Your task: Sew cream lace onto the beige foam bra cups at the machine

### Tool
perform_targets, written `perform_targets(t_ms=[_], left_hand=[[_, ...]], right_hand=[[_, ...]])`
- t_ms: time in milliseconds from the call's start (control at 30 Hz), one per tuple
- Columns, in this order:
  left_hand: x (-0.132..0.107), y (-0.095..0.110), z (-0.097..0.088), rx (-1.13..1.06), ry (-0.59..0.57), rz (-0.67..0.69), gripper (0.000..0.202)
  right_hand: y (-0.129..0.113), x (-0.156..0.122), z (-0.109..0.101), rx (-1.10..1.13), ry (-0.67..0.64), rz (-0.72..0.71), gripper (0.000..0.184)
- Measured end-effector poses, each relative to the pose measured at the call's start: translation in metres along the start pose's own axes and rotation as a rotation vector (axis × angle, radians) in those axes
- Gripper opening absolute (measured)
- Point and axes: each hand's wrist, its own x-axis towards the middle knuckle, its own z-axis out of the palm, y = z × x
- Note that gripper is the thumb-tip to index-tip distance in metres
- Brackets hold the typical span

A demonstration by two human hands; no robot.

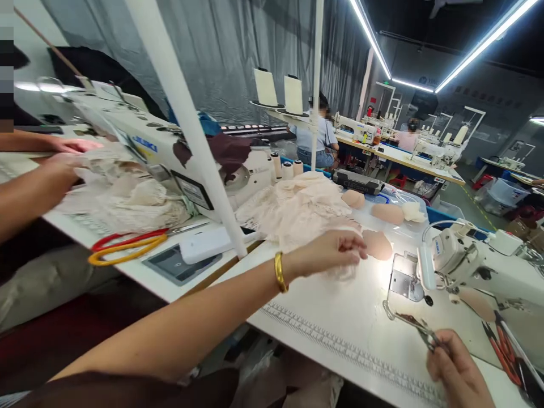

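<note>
My left hand (335, 252), with a gold bracelet (279, 272) at the wrist, hangs over the table, fingers loosely bent and apart. Just past its fingertips lies a beige moulded pad (378, 245). Beneath the hand is a blurred patch of sheer pale fabric (342, 273); whether it touches the hand I cannot tell. At lower right my right hand (457, 365) is closed around small metal thread snips (427, 335), their tips toward the sewing machine's lit needle plate (407, 285). A crumpled heap of cream lace fabric (297, 207) lies behind my left hand.
The sewing machine (467, 255) stands at right, with red-handled pliers (504, 345) beside it. More beige pads (387, 213) rest on clear plastic. A white post (187, 113) rises at left. Beyond it are red-and-yellow scissors (127, 246) and a co-worker's arms (38, 184) at another machine.
</note>
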Motion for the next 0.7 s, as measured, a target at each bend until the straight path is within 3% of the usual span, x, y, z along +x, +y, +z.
perform_targets(t_ms=[67, 200, 300, 500, 700], left_hand=[[-0.005, -0.022, 0.029, -0.041, -0.145, -0.062, 0.042], [-0.007, -0.042, 0.059, -0.063, -0.259, -0.106, 0.057], [-0.006, -0.043, 0.064, -0.073, -0.263, -0.103, 0.063], [-0.006, -0.045, 0.061, -0.069, -0.260, -0.114, 0.074], [-0.005, -0.051, 0.069, -0.036, -0.273, -0.109, 0.076]], right_hand=[[-0.023, 0.000, 0.017, -0.095, -0.187, -0.066, 0.031], [-0.049, 0.004, 0.036, -0.305, -0.176, -0.203, 0.029], [-0.049, 0.009, 0.043, -0.452, -0.066, -0.348, 0.029], [-0.027, 0.026, 0.050, -0.874, 0.295, -0.777, 0.023], [-0.030, 0.036, 0.069, -1.073, 0.304, -0.902, 0.023]])
